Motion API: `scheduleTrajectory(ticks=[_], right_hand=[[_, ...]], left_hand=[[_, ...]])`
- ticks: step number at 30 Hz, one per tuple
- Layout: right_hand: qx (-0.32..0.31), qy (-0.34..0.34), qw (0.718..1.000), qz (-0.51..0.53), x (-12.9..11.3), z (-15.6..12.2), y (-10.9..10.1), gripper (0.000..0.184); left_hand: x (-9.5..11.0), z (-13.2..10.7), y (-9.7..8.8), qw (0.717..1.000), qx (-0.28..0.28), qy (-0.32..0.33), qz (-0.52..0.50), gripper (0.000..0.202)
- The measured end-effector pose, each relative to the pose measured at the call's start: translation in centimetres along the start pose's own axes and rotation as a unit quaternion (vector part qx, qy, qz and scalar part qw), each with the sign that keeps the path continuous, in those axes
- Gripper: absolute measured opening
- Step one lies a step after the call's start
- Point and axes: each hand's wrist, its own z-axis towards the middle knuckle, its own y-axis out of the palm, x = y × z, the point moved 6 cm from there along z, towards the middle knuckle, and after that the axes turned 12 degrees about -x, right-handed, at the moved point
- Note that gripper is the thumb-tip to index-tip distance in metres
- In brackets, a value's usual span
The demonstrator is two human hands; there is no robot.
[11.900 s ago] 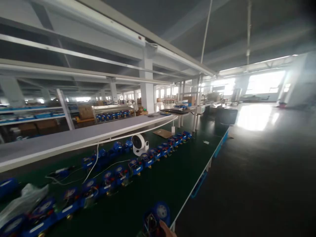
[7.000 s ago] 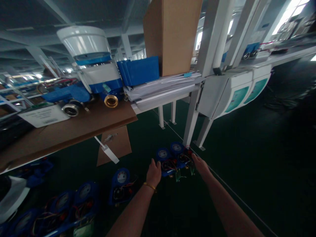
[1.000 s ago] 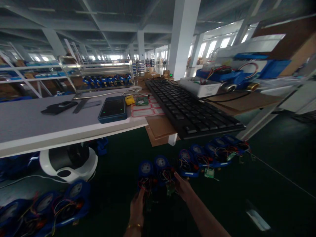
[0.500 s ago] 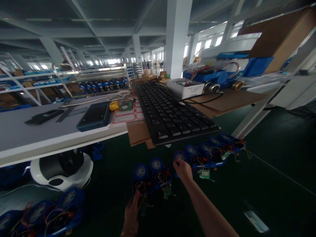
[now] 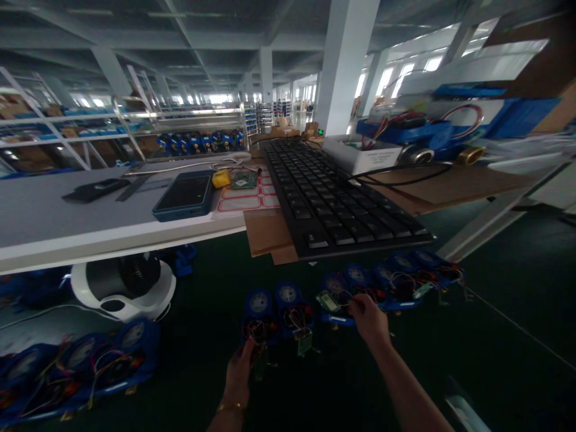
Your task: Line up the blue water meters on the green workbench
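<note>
Resting low at the near edge, the left hand (image 5: 240, 373) touches the front of a blue meter (image 5: 257, 312), its grip loosely curled against the wiring there; whether it clamps anything I cannot tell. Just beyond, the right hand (image 5: 369, 318) pinches its grip together on a small green circuit board (image 5: 328, 301) by the next meter (image 5: 335, 287) on the dark green surface (image 5: 202, 360). Farther back, a black keyboard (image 5: 333, 201) overhangs the row from the white shelf (image 5: 67, 228).

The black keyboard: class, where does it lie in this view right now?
The black keyboard lies right of centre on the raised shelf, its near edge overhanging the blue meters, with brown cardboard at its left.
</note>
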Motion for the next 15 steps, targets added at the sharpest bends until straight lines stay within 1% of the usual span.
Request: scheduleTrajectory(ticks=[2, 5, 7, 8, 9, 11, 13, 15], right_hand=[[-0.005, 0.015, 1.000, 0.025, 0.7, -0.3, 0.7, 0.015], [0.006, 0.046, 0.997, 0.055, 1.6, -0.9, 1.0, 0.018], [0.021, 0.080, 0.994, 0.077, 2.5, -1.8, 1.2, 0.024], [0.020, 0.096, 0.991, 0.094, 3.0, -2.4, 1.7, 0.027], [0.007, 0.109, 0.987, 0.116, 3.5, -3.1, 2.5, 0.028], [-0.044, 0.116, 0.978, 0.170, 3.9, -4.3, 5.1, 0.027], [-0.088, 0.109, 0.964, 0.225, 3.8, -5.0, 8.2, 0.026], [-0.112, 0.106, 0.949, 0.276, 3.1, -5.0, 10.8, 0.029]], left_hand=[[-0.1, 0.0, 0.2, 1.000, -0.014, -0.009, -0.012, 0.032], [-0.2, -0.1, 0.3, 0.999, -0.025, -0.014, -0.016, 0.032], [-0.2, -0.2, 0.2, 0.999, -0.032, -0.018, -0.015, 0.034], [-0.2, -0.2, 0.2, 0.999, -0.033, -0.020, -0.013, 0.035], [-0.2, -0.2, 0.2, 0.999, -0.033, -0.021, -0.012, 0.035], [-0.3, -0.1, 0.1, 0.999, -0.033, -0.019, -0.012, 0.036], [-0.4, 0.0, 0.1, 0.999, -0.036, -0.016, -0.013, 0.037], [-0.6, 0.1, 0.0, 0.999, -0.039, -0.012, -0.011, 0.040]])
